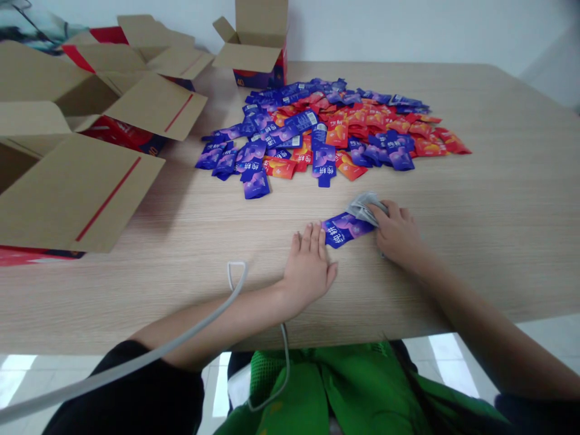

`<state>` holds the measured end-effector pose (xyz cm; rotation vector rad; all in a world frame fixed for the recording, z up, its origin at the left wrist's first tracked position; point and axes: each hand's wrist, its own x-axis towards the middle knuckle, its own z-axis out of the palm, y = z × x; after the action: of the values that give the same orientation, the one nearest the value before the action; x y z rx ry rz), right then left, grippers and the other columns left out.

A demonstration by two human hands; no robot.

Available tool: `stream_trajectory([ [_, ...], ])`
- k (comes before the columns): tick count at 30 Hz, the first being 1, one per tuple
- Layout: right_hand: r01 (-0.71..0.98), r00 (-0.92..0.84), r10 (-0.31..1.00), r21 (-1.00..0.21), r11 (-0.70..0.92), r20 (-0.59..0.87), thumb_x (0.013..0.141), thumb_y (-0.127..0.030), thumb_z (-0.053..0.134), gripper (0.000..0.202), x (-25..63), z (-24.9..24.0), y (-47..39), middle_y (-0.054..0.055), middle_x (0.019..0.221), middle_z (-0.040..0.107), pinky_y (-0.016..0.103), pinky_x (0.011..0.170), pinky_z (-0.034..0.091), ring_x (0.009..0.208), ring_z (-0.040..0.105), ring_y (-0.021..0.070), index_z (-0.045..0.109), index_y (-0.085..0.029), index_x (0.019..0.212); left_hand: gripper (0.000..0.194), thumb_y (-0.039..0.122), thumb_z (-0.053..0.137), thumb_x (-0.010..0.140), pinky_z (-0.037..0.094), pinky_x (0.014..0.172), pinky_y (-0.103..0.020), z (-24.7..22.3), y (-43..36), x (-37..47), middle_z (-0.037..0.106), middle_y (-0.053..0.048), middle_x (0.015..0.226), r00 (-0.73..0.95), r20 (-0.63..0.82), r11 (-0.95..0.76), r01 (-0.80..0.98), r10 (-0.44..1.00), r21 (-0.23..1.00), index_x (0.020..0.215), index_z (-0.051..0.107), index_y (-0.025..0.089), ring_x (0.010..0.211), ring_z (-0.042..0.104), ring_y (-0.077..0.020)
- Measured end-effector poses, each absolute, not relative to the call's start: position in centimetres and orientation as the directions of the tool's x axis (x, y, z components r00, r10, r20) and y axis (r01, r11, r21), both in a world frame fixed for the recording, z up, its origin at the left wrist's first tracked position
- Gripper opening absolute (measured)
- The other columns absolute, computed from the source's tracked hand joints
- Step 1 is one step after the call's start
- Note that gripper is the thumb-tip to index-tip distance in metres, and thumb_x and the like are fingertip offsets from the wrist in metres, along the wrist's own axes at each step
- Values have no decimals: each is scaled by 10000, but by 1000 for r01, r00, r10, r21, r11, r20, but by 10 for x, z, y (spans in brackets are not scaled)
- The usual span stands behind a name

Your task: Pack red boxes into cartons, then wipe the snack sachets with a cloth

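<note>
A purple sachet lies flat on the table in front of me. Its left end meets the fingertips of my left hand, which rests flat with the fingers stretched out. Over the sachet's right end, my right hand grips a crumpled grey cloth and presses it down there. Part of the cloth is hidden under the right fingers. Just beyond both hands spreads a heap of purple sachets and red-orange sachets.
Open cardboard boxes crowd the left side, their flaps leaning over the table. Another open box stands behind the heap. A white cable crosses above my left forearm.
</note>
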<state>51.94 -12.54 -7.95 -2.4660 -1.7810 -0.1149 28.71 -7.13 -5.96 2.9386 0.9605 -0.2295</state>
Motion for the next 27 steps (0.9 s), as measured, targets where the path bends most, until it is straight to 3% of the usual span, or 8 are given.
stream_trajectory([
  [7, 963, 199, 942, -232, -137, 269, 904, -140, 400, 586, 484, -54, -107, 181, 1434, 476, 477, 999, 450, 1198, 511, 322, 498, -167, 1481, 751, 454, 372, 1018, 306, 1202, -561, -62, -72, 285, 211, -255, 1652, 811, -103, -817, 577, 575, -19, 1560, 289, -59, 1533, 246, -397],
  [13, 986, -26, 978, -157, 60, 207, 956, -215, 436, 487, 432, -70, -96, 128, 1458, 524, 447, 999, 396, 1237, 494, 297, 578, -231, 1422, 676, 449, 383, 1014, 273, 1211, -579, -58, -69, 285, 526, -278, 1483, 826, -152, -837, 547, 543, -19, 1461, 487, -47, 1422, 444, -413],
  [15, 992, 13, 980, -128, 13, 199, 935, -207, 460, 501, 439, -76, -99, 131, 1448, 532, 455, 1001, 386, 1244, 492, 301, 573, -226, 1423, 689, 448, 369, 1021, 288, 1207, -573, -58, -69, 285, 479, -278, 1523, 825, -146, -835, 549, 546, -18, 1487, 447, -54, 1452, 404, -407],
  [19, 976, 215, 958, -74, -204, 189, 903, -210, 480, 542, 472, -78, -105, 163, 1419, 533, 483, 944, 426, 1175, 520, 340, 545, -193, 1440, 751, 451, 383, 1017, 307, 1202, -560, -60, -70, 285, 241, -264, 1644, 821, -126, -829, 559, 558, -25, 1557, 295, -63, 1533, 251, -391],
  [21, 956, 294, 940, -75, -285, 172, 905, -213, 465, 536, 487, -77, -106, 183, 1395, 537, 494, 908, 456, 1129, 535, 352, 549, -178, 1434, 760, 457, 380, 1015, 305, 1203, -557, -61, -71, 285, 217, -258, 1650, 817, -123, -825, 565, 564, -28, 1565, 278, -57, 1535, 248, -387],
  [27, 925, 322, 916, -287, -250, 240, 903, -154, 386, 548, 497, -67, -110, 197, 1363, 518, 509, 985, 470, 1157, 533, 337, 529, -150, 1432, 759, 465, 374, 1012, 308, 1204, -554, -63, -71, 284, 223, -252, 1649, 812, -106, -817, 576, 574, -11, 1563, 291, -51, 1531, 258, -391],
])
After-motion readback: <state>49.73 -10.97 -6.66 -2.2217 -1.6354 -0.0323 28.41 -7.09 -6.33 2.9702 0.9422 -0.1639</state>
